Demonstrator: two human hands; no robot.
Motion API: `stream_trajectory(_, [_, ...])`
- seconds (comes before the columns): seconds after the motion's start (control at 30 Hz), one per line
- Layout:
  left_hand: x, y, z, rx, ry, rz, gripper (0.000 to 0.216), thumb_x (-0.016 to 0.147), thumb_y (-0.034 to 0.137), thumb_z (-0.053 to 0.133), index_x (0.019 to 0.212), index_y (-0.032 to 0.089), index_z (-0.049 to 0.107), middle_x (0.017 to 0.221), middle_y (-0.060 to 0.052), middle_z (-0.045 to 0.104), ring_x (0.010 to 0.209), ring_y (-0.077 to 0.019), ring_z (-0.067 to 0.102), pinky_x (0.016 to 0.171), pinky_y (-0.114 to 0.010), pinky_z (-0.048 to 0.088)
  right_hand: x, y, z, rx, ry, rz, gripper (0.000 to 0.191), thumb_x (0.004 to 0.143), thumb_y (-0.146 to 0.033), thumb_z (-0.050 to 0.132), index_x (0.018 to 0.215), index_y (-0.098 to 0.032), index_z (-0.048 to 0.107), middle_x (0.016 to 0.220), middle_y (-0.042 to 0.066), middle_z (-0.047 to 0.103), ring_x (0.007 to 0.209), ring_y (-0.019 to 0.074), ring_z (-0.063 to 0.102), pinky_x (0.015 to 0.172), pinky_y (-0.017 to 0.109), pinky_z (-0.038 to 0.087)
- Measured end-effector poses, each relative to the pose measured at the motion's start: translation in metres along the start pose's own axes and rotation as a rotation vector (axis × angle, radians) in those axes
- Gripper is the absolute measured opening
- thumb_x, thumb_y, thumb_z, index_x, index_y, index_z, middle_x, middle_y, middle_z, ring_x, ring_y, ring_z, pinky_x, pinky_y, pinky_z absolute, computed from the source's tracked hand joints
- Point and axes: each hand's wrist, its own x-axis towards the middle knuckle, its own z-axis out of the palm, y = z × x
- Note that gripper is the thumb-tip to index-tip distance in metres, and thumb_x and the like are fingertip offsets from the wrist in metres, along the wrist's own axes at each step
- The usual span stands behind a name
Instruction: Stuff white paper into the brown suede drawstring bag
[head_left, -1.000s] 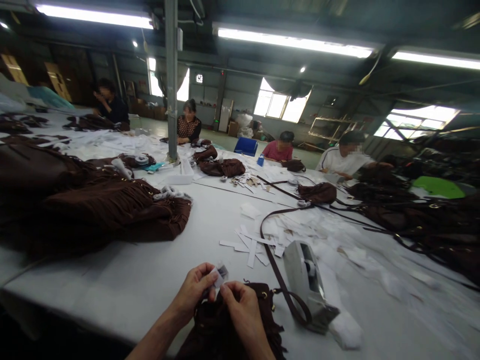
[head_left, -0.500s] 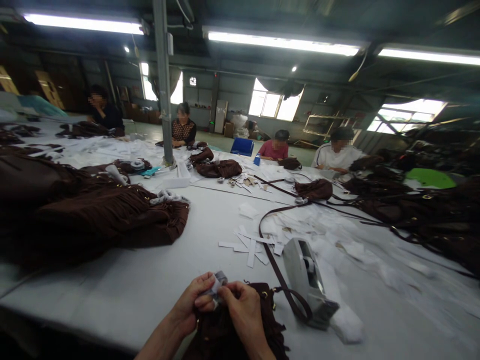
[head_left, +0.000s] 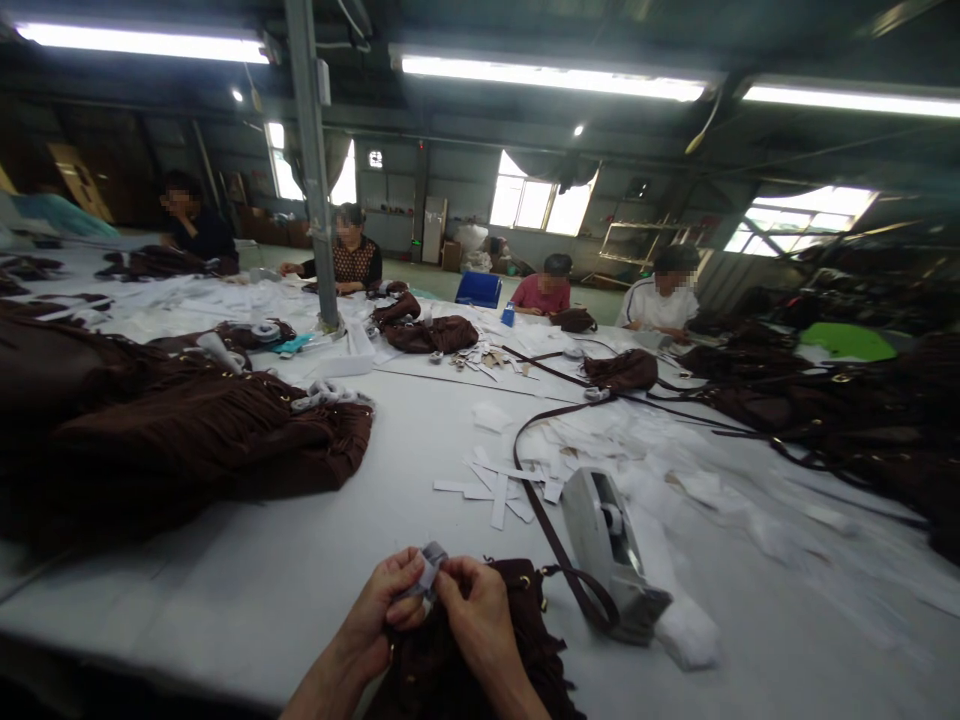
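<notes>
At the near edge of the white table (head_left: 247,590), both hands are meeting over a dark brown bag (head_left: 480,670) lying directly below them. Left hand (head_left: 386,615) is pinching a small grey-white piece (head_left: 429,568), thumb and fingers closed narrowly on it. Right hand (head_left: 480,620) is closing on the same piece from the other side, fingertips touching it. What the piece is exactly cannot be told; it looks like wrapping or tape folded over a small bag part. Holding it between 2 hands, just above the bag, is probably keeping it steady for fine finger work.

Tape dispenser (head_left: 611,555) is sitting just right of the bag, near the right hand, likely placed for easy reach. Bag's strap (head_left: 536,500) is running from the bag past the dispenser and looping up the table. White paper strips (head_left: 495,490) are lying scattered beyond the hands, near the strap. Pile of brown fringed bags (head_left: 187,440) is taking up the left side, well apart from the hands. 4 other people are sitting at the far side, among them a person in a white shirt (head_left: 660,305), with more brown bags before them.
</notes>
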Motion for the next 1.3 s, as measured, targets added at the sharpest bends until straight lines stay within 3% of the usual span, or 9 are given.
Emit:
stream_trajectory(0.27, [-0.006,-0.006,0.012,0.212,0.17,0.159,0.037,0.067,0.039,0.08,0.075,0.014,0.054,0.046,0.01,0.044,0.031,0.0028,0.022,0.035,-0.014,0.013,-0.002,0.0,0.013,-0.089,0.203,-0.016,0.012,0.077,-0.029,0.058,0.079,-0.017,0.06,0.064,0.002,0.064,0.058,0.017,0.058,0.057,0.025,0.043])
stream_trajectory(0.4, [-0.005,-0.01,0.009,0.173,0.203,0.198,0.036,0.067,0.039,0.079,0.079,0.013,0.057,0.043,0.011,0.04,0.033,0.0018,0.022,0.036,-0.014,0.016,0.0,0.006,0.017,-0.08,0.183,-0.054,0.02,0.082,-0.03,0.05,0.076,-0.017,0.064,0.071,0.006,0.069,0.065,0.0199,0.063,0.065,0.028,0.046])
stream_trajectory(0.57, [-0.003,-0.008,0.003,0.115,0.354,0.305,0.041,0.062,0.039,0.082,0.082,0.015,0.055,0.058,0.008,0.049,0.036,0.0031,0.024,0.036,-0.013,0.019,-0.006,0.006,0.01,0.0,0.217,-0.021,0.031,0.083,-0.034,0.05,0.094,-0.014,0.071,0.092,0.012,0.073,0.089,0.0263,0.066,0.083,0.035,0.049])
stream_trajectory(0.63, [-0.003,-0.009,0.005,0.136,0.357,0.322,0.041,0.063,0.039,0.082,0.083,0.016,0.056,0.058,0.008,0.049,0.036,0.0028,0.024,0.036,-0.013,0.018,-0.01,0.002,0.011,0.028,0.197,-0.038,0.03,0.082,-0.037,0.054,0.091,-0.015,0.073,0.093,0.012,0.073,0.09,0.0266,0.066,0.084,0.034,0.05])
stream_trajectory(0.9, [-0.008,-0.011,0.016,0.284,0.305,0.314,0.035,0.07,0.042,0.076,0.084,0.016,0.057,0.048,0.01,0.044,0.038,-0.0009,0.027,0.037,-0.013,0.019,-0.015,-0.015,0.018,0.21,0.046,-0.086,0.026,0.082,-0.036,0.059,0.091,-0.015,0.071,0.076,0.007,0.072,0.068,0.0205,0.064,0.065,0.027,0.049])
stream_trajectory(1.03, [-0.012,-0.003,0.024,0.314,0.233,0.304,0.03,0.071,0.038,0.076,0.083,0.016,0.059,0.053,0.007,0.052,0.041,-0.002,0.035,0.041,-0.013,0.028,-0.016,-0.013,0.016,0.33,-0.009,-0.114,0.025,0.085,-0.037,0.058,0.094,-0.015,0.066,0.063,0.001,0.063,0.057,0.0152,0.057,0.056,0.024,0.044])
stream_trajectory(1.17, [-0.013,-0.001,0.023,0.327,0.204,0.274,0.031,0.07,0.034,0.077,0.089,0.016,0.061,0.077,0.0,0.065,0.052,-0.0037,0.045,0.05,-0.015,0.038,-0.019,-0.014,0.013,0.317,0.006,-0.136,0.021,0.085,-0.037,0.059,0.086,-0.016,0.064,0.066,0.0,0.059,0.061,0.0133,0.054,0.059,0.022,0.043])
stream_trajectory(1.3, [-0.015,-0.004,0.018,0.33,0.209,0.278,0.03,0.072,0.032,0.076,0.093,0.019,0.059,0.074,0.002,0.062,0.055,-0.0051,0.047,0.053,-0.016,0.039,-0.021,-0.017,0.004,0.289,-0.066,-0.198,0.021,0.086,-0.035,0.058,0.09,-0.016,0.067,0.076,0.002,0.06,0.072,0.0148,0.055,0.065,0.023,0.045])
